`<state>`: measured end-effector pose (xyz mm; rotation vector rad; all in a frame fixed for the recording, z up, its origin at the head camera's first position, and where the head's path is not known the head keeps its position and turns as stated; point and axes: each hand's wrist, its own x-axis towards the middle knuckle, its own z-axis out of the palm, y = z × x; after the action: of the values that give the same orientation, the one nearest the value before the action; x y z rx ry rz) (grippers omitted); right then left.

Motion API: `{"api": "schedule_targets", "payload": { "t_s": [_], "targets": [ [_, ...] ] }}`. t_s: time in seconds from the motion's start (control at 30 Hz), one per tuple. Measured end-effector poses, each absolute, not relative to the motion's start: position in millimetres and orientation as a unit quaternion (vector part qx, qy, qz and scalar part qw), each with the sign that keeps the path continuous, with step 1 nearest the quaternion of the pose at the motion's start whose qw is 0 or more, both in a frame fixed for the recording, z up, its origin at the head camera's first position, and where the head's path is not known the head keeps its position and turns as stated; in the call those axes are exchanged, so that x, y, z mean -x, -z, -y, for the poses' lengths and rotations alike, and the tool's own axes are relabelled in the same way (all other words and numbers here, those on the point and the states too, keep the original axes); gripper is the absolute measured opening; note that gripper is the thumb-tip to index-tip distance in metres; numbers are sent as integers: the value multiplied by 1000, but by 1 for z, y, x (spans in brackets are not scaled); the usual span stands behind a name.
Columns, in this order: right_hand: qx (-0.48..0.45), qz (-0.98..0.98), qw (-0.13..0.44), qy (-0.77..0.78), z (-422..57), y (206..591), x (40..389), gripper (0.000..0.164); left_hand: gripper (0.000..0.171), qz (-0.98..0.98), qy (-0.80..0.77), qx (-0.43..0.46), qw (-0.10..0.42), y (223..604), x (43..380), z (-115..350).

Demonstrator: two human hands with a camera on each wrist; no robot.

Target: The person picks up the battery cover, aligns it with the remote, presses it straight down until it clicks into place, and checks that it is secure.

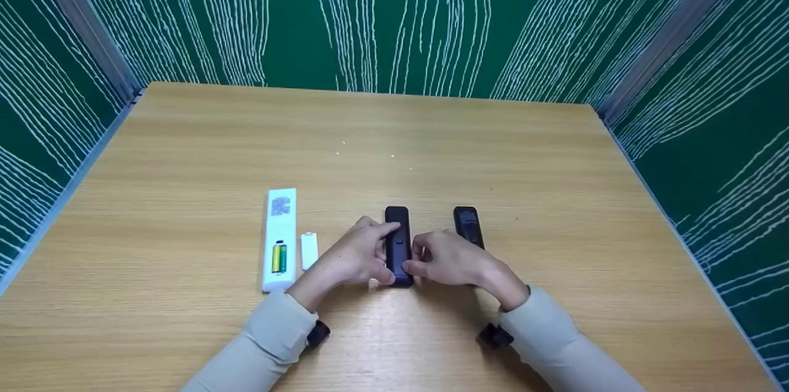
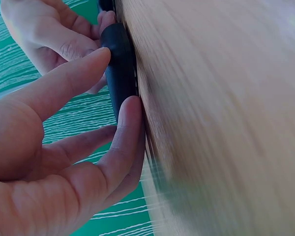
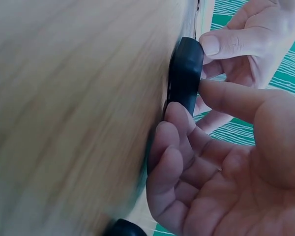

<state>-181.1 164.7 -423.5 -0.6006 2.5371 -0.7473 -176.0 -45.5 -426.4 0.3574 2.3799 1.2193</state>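
A black remote control [image 1: 399, 255] lies flat on the table between both hands, with a small notch near its middle. My left hand [image 1: 357, 253] grips it from the left, thumb at the near end and a finger across the upper part. From the right, my right hand [image 1: 453, 257] pinches its lower edge, the thumb on top and the other fingers curled at the side. In the left wrist view, fingertips touch the side of the remote [image 2: 120, 73]. The right wrist view shows the rounded end of the remote [image 3: 186, 73] between both hands.
A white remote [image 1: 271, 269] lies at left, its battery compartment open with two batteries [image 1: 280, 258] inside. Beside it is a white battery cover [image 1: 309, 250]. Another black remote [image 1: 468, 225] is partly hidden behind my right hand. Tiny white specks dot the wooden table [image 1: 370, 121].
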Motion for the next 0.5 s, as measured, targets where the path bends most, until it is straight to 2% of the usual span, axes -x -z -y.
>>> {"api": "schedule_targets", "payload": {
  "t_s": [0.5],
  "targets": [
    [204, -918, 223, 256, -165, 421, 179, 22, 100, -861, -439, -139, 216, 427, 176, 47]
  ]
}}
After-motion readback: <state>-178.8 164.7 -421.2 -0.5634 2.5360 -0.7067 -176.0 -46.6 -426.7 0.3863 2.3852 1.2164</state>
